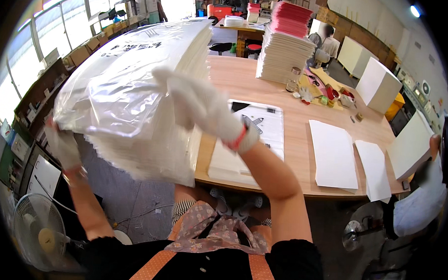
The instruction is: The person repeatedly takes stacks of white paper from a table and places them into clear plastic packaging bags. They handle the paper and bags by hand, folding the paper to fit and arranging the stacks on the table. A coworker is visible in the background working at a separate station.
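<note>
A tall stack of clear plastic bags (112, 82) with dark printing stands on the left of the table, its near side reaching over the edge. At the stack's near left corner is my left hand (65, 145) in a white glove, its fingers closed on the edge of a plastic bag. My right hand (200, 104), also in a white glove, hangs over the stack's right side, blurred by motion. How its fingers are set is unclear. To the right of the stack lies a flat white pack (256, 141) with a pencil drawing, partly hidden by my right forearm.
White sheets (333, 153) lie on the table (236, 76) at right, beside another white pile (373, 167). Farther back stand a tall white and pink stack (286, 48), a glass jar (293, 79) and tape rolls. A co-worker (419, 206) sits at right; a fan (40, 232) stands lower left.
</note>
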